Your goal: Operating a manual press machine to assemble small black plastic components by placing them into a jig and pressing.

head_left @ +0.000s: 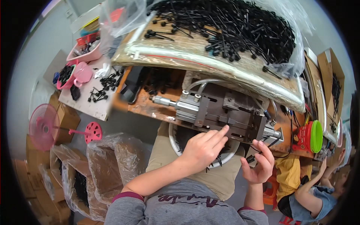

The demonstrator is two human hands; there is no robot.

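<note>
My left hand (pixel 204 148) reaches over the front edge of a dark metal fixture (pixel 219 110), its fingers stretched out and fingertips close to a small block in the middle. A thin rod runs across the fixture between two metal pneumatic cylinders, the left cylinder (pixel 187 110) and the right cylinder (pixel 272 133). To the right, my right hand (pixel 259 165) is raised with fingers bent, pinching a black thin-stemmed plastic part (pixel 251 159). Below my left hand, a round white-rimmed container (pixel 229 154) rests at my lap, with a few black stems showing; my hand hides part of it.
A large heap of black stemmed parts (pixel 240 26) lies on a plastic-wrapped board behind the fixture. More lie on the left side table (pixel 80 101). A red and green tub (pixel 315 137) stands right. Plastic-lined boxes (pixel 116 157) and a pink fan (pixel 44 127) are left. Another person (pixel 311 198) sits right.
</note>
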